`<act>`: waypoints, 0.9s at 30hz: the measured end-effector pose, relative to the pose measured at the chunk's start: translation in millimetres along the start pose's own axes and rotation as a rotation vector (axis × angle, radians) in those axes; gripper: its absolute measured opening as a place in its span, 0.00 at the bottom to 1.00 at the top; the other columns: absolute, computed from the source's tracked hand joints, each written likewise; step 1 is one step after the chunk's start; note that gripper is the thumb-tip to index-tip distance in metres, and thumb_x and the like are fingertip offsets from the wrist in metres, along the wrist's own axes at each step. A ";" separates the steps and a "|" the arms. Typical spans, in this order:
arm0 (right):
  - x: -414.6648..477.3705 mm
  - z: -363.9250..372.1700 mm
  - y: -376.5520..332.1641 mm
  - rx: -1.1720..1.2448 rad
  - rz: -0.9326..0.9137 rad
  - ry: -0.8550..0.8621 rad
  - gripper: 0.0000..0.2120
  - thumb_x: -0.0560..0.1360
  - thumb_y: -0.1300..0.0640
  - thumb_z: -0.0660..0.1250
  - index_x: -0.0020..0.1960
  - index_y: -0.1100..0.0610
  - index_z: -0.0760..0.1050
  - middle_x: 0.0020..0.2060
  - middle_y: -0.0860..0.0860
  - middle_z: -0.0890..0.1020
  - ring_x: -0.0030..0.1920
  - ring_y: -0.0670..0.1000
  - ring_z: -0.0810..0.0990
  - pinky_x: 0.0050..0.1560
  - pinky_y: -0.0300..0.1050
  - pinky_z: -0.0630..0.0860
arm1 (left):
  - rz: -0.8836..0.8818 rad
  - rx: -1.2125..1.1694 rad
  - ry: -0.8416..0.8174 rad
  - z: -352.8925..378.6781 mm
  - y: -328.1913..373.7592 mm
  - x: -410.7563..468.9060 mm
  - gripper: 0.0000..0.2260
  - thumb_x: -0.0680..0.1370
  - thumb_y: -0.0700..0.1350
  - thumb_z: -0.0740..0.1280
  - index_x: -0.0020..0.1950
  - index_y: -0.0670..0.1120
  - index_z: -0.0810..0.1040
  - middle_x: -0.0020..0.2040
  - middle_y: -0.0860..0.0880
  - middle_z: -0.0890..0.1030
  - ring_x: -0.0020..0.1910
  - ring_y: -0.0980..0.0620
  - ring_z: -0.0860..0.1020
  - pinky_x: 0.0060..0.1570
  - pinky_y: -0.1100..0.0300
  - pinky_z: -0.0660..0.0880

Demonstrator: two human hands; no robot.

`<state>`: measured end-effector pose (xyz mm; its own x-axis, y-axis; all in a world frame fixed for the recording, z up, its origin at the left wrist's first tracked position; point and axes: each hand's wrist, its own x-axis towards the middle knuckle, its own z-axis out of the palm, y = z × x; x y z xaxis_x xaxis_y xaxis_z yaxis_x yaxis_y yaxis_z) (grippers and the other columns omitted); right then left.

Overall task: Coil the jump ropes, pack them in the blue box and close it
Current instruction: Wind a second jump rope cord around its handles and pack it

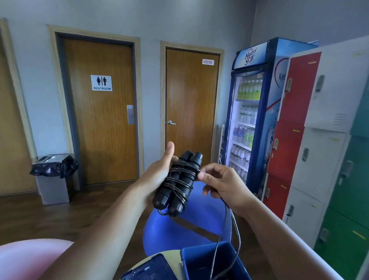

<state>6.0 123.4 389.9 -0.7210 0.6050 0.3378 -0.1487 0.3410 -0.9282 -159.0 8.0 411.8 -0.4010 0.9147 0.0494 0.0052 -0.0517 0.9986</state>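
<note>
Jump rope handles point(177, 183), two black cylinders laid side by side, sit in mid-air at the centre of the view with several turns of dark cord wound round them. Left hand point(159, 172) grips the paired handles from the left side, thumb raised above them. Right hand point(225, 184) pinches the cord point(234, 228) between thumb and forefinger just beside the upper turns; the other fingers are curled. The two hands are close together but not touching. From the right hand, the loose cord hangs down in two strands into the open blue box point(206, 246) directly below. The strand ends lie in the dark interior and cannot be made out clearly. The box lid point(146, 273) lies open to the left of the box, apparently hinged to it. Both rest on a pale round worktop point(171, 254). A blue ball point(161, 235) sits on the wooden floor beyond. A drinks fridge point(251, 116) and coloured lockers point(325, 135) line the right wall.
</note>
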 end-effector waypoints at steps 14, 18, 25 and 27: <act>-3.7 -16.0 -9.1 -0.440 -0.175 0.222 0.08 0.79 0.52 0.69 0.42 0.48 0.83 0.29 0.46 0.79 0.29 0.41 0.72 0.32 0.33 0.67 | 0.110 0.025 -0.146 7.5 -4.4 8.2 0.21 0.72 0.37 0.70 0.65 0.47 0.76 0.47 0.42 0.83 0.46 0.44 0.83 0.45 0.52 0.80; -1.4 -20.8 -13.2 -0.401 -0.040 0.131 0.19 0.82 0.50 0.63 0.33 0.42 0.77 0.22 0.40 0.71 0.24 0.43 0.61 0.26 0.38 0.59 | 0.113 0.098 -0.068 6.8 -3.7 9.1 0.15 0.78 0.33 0.64 0.62 0.48 0.76 0.41 0.43 0.82 0.38 0.45 0.83 0.36 0.53 0.80; 4.5 -29.5 -21.0 -0.178 0.202 -0.126 0.04 0.79 0.59 0.69 0.47 0.57 0.81 0.36 0.49 0.79 0.34 0.45 0.76 0.38 0.38 0.73 | 0.165 0.175 -0.120 1.1 -4.1 4.1 0.17 0.78 0.33 0.63 0.62 0.49 0.75 0.39 0.45 0.84 0.39 0.46 0.84 0.37 0.53 0.80; 1.5 -28.2 -25.3 -0.156 0.220 -0.185 0.04 0.80 0.59 0.67 0.49 0.58 0.79 0.39 0.50 0.81 0.33 0.47 0.79 0.37 0.38 0.77 | 0.169 0.167 -0.160 -1.0 -3.4 1.1 0.16 0.79 0.31 0.61 0.62 0.47 0.74 0.37 0.47 0.84 0.37 0.48 0.83 0.35 0.56 0.79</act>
<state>27.8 135.9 418.3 -0.8373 0.5402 0.0839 0.1197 0.3310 -0.9360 -160.3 8.7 408.4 -0.2318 0.9511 0.2041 0.2156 -0.1543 0.9642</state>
